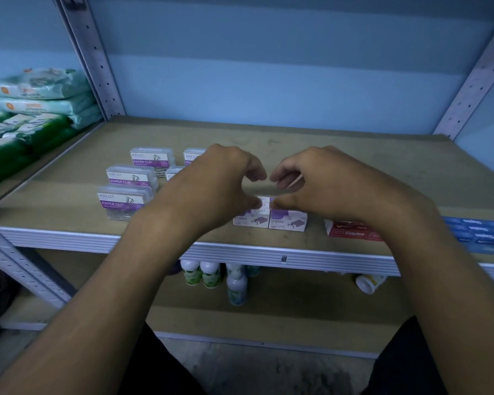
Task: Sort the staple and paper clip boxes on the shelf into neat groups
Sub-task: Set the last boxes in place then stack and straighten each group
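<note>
Hovering side by side over the shelf (pixel 268 141), left hand (pixel 220 178) and right hand (pixel 322 181), fingers curled downward and fingertips nearly meeting above the white-and-purple staple boxes (pixel 270 219); thumbs resting at the top edges of those boxes, but whether anything is actually pinched cannot be told, since the palms hide the contact. Sitting directly under and just in front of both hands, two of these staple boxes touching side by side at the front, with more of the same kind stacked or lined up behind them, mostly covered. Standing to the left of the left hand, clear plastic paper clip boxes (pixel 126 203) with purple labels, three in a diagonal row running away from the shelf's front edge, and at least two more partly hidden behind the left hand's knuckles. Lying to the right of the right wrist, a red staples box (pixel 351 230), flat and near the front edge, partly covered by the forearm. Further right, beyond the right forearm, a group of blue staple boxes (pixel 479 235) packed tightly together. Far to the left of both hands, on a neighbouring shelf, stacked green and pale packets (pixel 37 109). Below the hands, on the lower shelf, small white bottles (pixel 211 276) standing close together, and one more bottle (pixel 368 282) lying tipped on its side further right.
</note>
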Demonstrator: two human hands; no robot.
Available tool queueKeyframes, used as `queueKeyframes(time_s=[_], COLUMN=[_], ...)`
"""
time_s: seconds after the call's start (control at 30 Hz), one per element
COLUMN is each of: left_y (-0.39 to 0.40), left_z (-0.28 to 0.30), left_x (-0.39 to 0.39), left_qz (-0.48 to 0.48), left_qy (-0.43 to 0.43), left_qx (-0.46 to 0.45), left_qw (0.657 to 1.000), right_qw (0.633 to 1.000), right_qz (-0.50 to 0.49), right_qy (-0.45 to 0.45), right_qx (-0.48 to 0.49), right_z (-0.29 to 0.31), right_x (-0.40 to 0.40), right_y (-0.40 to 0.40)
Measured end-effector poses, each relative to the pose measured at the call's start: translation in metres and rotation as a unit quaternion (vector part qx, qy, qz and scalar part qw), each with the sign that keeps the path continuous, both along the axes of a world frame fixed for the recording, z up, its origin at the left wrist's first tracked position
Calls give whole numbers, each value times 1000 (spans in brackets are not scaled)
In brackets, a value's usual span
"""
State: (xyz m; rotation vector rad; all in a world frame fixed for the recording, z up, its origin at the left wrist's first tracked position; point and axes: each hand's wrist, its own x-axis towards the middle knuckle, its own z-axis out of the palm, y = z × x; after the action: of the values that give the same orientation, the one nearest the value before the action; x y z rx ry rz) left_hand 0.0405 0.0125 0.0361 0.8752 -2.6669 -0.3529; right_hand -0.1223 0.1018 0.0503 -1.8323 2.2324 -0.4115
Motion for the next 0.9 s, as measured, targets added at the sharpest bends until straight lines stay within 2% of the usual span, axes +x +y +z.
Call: queueKeyframes(time_s=[0.1,0.33,0.63,0.9], left_y=[-3,-21,-41,-63], left_z=[8,19,18,-1], left_x=[9,51,104,125], left_qz=[12,68,124,153], left_qy=[41,68,67,34], left_qx=[-23,-69,-83,-59], left_qw=[999,993,986,986], right_qw=[999,997,993,988], right_qz=[-6,13,55,82], right_qy=[-19,-40,-49,-41], right_qx=[-36,-72,-97,-126], right_z=[1,0,-5,-19], right_x=[2,18,46,58], right_y=[0,-13,-37,-64])
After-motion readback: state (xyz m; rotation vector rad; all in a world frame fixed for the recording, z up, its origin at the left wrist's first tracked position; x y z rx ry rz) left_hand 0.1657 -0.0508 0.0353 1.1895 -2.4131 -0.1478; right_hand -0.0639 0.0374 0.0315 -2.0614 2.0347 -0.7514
